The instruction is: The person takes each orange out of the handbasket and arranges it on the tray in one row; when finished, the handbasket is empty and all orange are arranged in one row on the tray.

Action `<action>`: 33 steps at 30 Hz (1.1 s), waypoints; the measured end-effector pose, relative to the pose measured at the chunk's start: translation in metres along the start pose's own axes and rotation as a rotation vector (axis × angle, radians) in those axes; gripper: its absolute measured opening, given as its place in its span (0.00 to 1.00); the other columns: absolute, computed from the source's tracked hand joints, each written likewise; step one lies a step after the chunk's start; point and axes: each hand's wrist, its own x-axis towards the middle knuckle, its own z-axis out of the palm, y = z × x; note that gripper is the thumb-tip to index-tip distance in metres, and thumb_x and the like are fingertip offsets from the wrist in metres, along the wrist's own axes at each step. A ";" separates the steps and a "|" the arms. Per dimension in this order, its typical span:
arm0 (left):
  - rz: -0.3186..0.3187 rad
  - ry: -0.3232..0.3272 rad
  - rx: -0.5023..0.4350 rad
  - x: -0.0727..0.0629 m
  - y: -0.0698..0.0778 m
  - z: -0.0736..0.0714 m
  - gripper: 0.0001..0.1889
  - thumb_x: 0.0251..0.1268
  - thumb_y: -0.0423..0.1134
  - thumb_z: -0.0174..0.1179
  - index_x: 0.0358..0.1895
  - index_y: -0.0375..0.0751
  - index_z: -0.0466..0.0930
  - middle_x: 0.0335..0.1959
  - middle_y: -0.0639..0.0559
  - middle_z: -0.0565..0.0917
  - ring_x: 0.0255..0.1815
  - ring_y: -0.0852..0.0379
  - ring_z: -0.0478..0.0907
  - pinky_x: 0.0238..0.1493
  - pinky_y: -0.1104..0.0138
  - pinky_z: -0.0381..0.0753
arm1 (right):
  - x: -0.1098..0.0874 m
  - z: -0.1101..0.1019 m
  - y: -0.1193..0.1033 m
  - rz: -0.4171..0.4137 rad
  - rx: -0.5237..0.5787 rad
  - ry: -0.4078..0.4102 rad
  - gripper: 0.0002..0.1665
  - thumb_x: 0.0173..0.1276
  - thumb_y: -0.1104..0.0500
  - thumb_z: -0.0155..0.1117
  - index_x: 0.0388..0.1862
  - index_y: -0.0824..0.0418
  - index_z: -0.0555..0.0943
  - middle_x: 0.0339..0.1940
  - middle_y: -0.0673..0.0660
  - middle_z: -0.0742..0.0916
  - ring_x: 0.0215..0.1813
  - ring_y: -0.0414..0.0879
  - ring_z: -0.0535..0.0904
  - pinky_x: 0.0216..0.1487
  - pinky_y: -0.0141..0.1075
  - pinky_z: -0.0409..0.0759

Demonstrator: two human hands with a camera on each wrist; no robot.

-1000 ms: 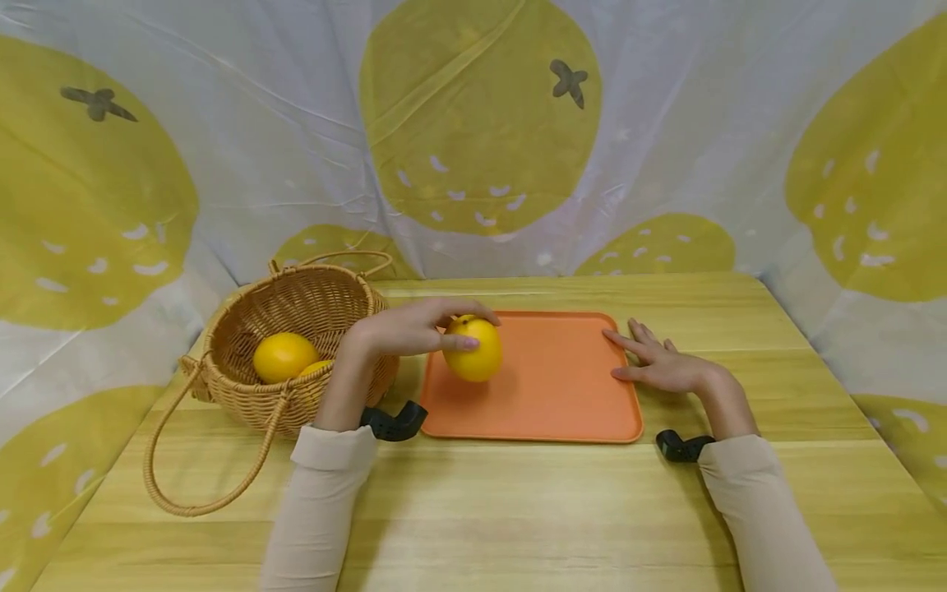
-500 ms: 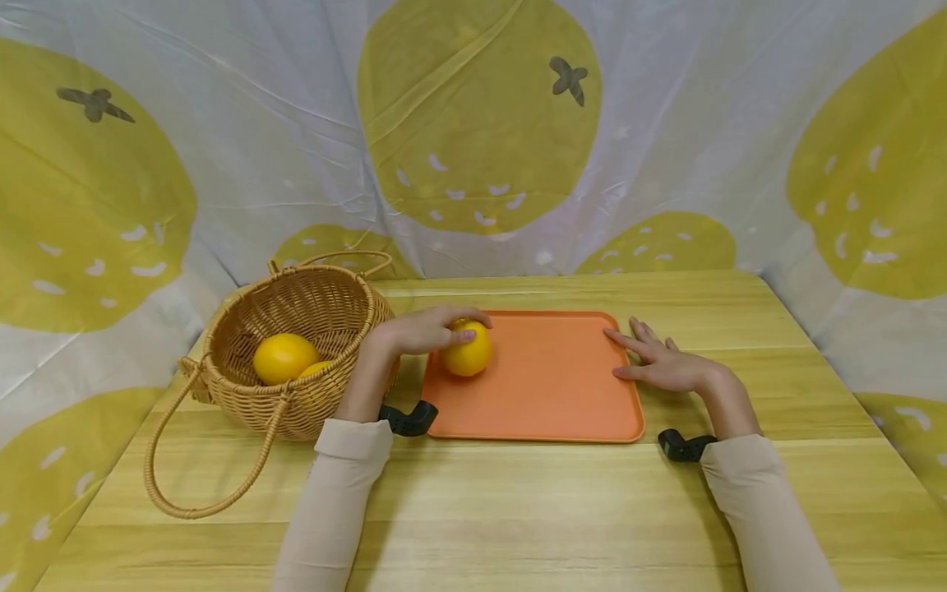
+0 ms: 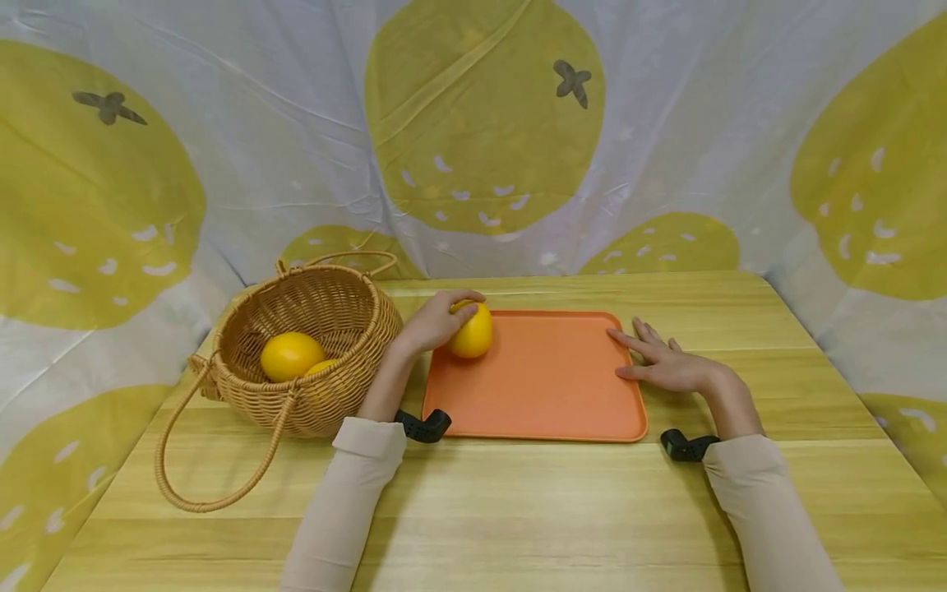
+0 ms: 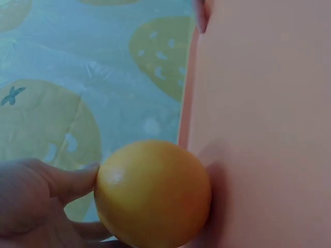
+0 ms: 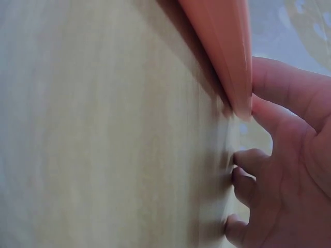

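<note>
My left hand (image 3: 438, 319) grips a round yellow-orange fruit, an orange (image 3: 472, 331), between thumb and fingers at the back left corner of the orange tray (image 3: 547, 378). In the left wrist view the thumb presses one side of the orange (image 4: 152, 194), whose shadow falls close beside it on the tray (image 4: 264, 119). On the other side, my right hand (image 3: 666, 367) lies with straight, spread fingers, thumb and index fingertip at the tray's right rim. The right wrist view has those two digits against the tray edge (image 5: 222, 46), while the other fingertips (image 5: 243, 181) rest on the table.
To the left stands a wicker basket (image 3: 362, 382) with two more oranges (image 3: 291, 356) inside, one partly hidden by its rim. A looped basket handle (image 3: 210, 503) hangs toward the front. The wooden table (image 3: 562, 518) ends at a fruit-print cloth (image 3: 481, 123) behind.
My left hand has carried the orange slightly left, then away toward the back corner of the tray, keeping its grip. The right hand stays at the tray's right rim.
</note>
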 end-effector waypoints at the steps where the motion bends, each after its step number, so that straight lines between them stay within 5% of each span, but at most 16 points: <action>1: -0.014 0.007 -0.009 0.000 0.000 0.001 0.22 0.81 0.39 0.54 0.72 0.38 0.74 0.76 0.37 0.72 0.78 0.39 0.65 0.77 0.46 0.66 | 0.000 0.000 0.001 -0.003 0.002 0.002 0.51 0.79 0.40 0.58 0.87 0.56 0.46 0.85 0.69 0.32 0.84 0.68 0.22 0.76 0.71 0.21; 7: -0.066 0.018 -0.040 -0.001 -0.001 0.003 0.28 0.73 0.38 0.64 0.74 0.39 0.71 0.74 0.36 0.72 0.66 0.39 0.72 0.67 0.50 0.73 | 0.001 0.001 0.006 -0.043 0.035 0.012 0.51 0.78 0.39 0.58 0.88 0.53 0.46 0.84 0.71 0.32 0.84 0.68 0.20 0.75 0.71 0.19; 18: -0.194 0.087 -0.122 -0.004 0.002 -0.005 0.28 0.74 0.29 0.54 0.76 0.33 0.68 0.78 0.36 0.67 0.76 0.41 0.65 0.74 0.50 0.68 | -0.001 0.000 0.002 -0.027 0.019 0.002 0.50 0.79 0.43 0.58 0.87 0.58 0.46 0.84 0.72 0.32 0.83 0.70 0.20 0.75 0.71 0.19; 25: -0.193 0.109 -0.087 -0.004 0.001 -0.002 0.30 0.72 0.36 0.63 0.75 0.36 0.69 0.76 0.34 0.68 0.72 0.38 0.69 0.71 0.48 0.72 | -0.001 0.001 -0.001 -0.009 0.012 0.002 0.49 0.79 0.45 0.60 0.87 0.59 0.48 0.84 0.73 0.34 0.84 0.71 0.22 0.76 0.71 0.21; 33: -0.201 0.201 -0.115 -0.003 -0.001 0.002 0.29 0.63 0.32 0.69 0.69 0.38 0.76 0.72 0.31 0.71 0.69 0.36 0.71 0.67 0.46 0.75 | 0.000 0.000 -0.001 -0.018 0.008 0.007 0.49 0.80 0.45 0.58 0.87 0.61 0.47 0.84 0.73 0.34 0.83 0.71 0.22 0.75 0.72 0.20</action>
